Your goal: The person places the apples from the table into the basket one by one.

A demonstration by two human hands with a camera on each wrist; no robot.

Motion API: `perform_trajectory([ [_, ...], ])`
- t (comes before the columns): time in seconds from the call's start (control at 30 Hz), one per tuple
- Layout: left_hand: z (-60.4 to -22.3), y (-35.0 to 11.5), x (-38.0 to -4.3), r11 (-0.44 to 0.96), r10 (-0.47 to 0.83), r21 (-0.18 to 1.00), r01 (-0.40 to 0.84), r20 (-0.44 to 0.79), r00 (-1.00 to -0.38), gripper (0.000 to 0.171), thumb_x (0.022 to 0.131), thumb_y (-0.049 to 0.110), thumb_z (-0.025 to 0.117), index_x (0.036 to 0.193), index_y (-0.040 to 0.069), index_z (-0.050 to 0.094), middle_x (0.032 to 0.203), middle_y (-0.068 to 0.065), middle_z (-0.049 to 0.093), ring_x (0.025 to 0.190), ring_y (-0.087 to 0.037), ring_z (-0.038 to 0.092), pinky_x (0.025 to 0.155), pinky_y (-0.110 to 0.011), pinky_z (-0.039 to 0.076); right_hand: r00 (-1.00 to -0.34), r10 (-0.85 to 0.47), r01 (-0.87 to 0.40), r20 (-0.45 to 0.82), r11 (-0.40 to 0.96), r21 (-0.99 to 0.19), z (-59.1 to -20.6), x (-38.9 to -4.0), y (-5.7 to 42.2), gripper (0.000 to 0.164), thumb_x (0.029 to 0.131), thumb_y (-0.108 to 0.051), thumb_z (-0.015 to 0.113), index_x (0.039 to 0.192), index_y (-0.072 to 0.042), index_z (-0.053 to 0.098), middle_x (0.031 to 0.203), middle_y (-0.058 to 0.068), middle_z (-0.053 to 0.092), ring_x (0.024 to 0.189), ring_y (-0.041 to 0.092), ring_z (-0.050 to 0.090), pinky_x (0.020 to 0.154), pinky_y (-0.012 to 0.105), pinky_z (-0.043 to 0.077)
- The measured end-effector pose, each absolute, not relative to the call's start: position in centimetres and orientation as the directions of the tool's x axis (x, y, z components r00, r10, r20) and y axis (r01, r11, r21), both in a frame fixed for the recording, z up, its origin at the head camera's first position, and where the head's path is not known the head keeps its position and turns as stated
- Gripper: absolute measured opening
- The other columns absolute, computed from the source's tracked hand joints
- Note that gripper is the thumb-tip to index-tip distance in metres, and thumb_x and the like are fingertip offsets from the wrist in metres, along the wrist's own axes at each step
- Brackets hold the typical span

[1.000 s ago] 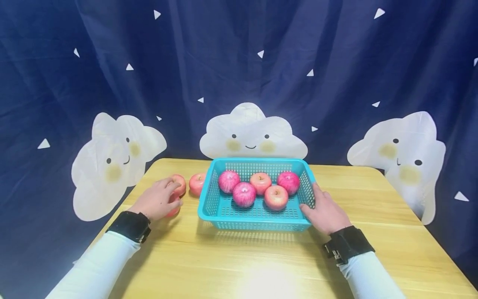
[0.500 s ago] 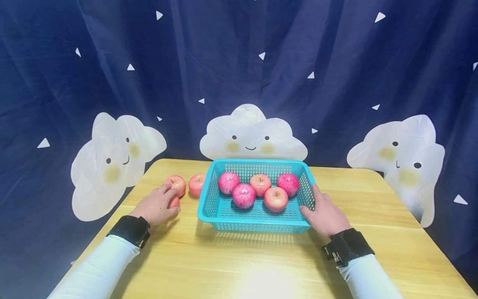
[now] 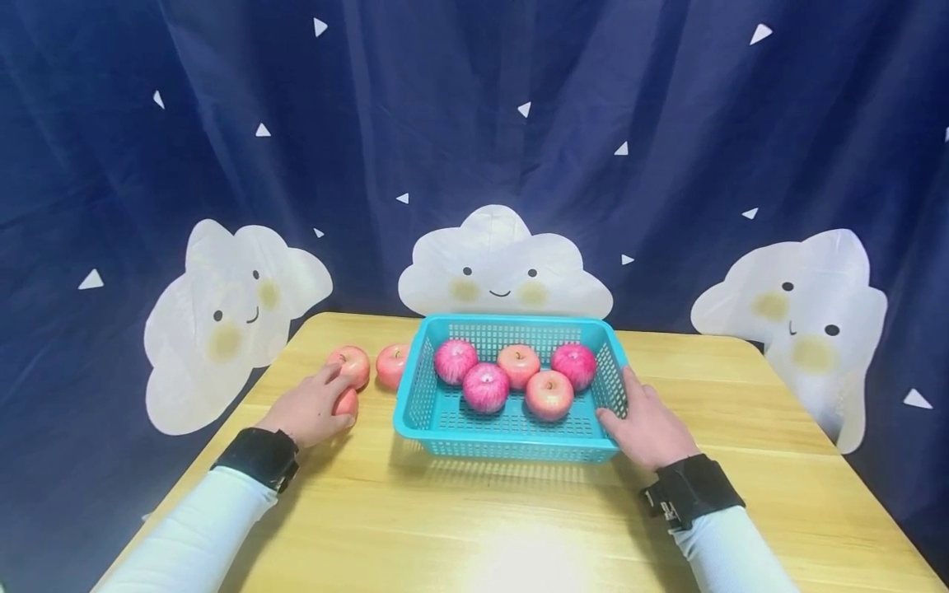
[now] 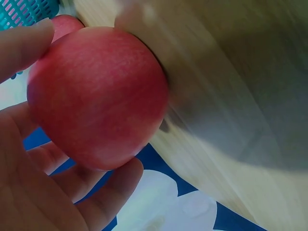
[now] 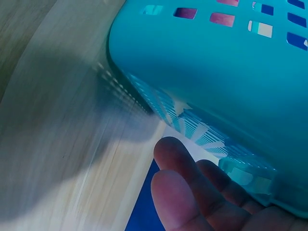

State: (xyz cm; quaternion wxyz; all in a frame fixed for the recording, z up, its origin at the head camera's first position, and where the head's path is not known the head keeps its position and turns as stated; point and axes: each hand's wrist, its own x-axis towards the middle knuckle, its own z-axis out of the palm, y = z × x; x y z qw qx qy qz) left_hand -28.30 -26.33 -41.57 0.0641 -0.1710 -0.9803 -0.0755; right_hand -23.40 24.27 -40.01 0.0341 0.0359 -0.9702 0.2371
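Gripping apple (image 3: 346,403) left of turquoise basket (image 3: 511,441) in half-curled left hand (image 3: 307,409), with thumb and fingers around sides; holding basket's right rim in loosely curled right hand (image 3: 652,423). Judge as grasping stage; next, probably secure pinch and lift clear of neighbouring apples (image 3: 355,363).

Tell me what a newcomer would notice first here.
Probably the turquoise basket in the middle of the head view, with five pink and red apples inside and the right hand at its right side. Next, the left hand, holding another apple left of the basket, near two more on the table. Behind, white smiling clouds on a navy curtain.
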Motion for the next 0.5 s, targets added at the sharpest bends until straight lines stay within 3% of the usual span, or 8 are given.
perform_trajectory([
  [0.5, -40.8, -26.0, -26.7, 0.928, 0.326, 0.133, 0.348, 0.162, -0.931, 0.065, 0.080, 0.027, 0.076, 0.140, 0.014, 0.055, 0.133, -0.016, 0.057, 0.106, -0.042, 0.061, 0.083, -0.060, 0.052, -0.995, -0.058, -0.089, 0.082, 0.883, -0.462, -40.2, -23.6, 24.4, 0.088, 0.099, -0.043, 0.054, 0.158, 0.007, 0.014, 0.143, 0.038, 0.041, 0.127, 0.052, 0.049, 0.095, 0.066, 0.045],
])
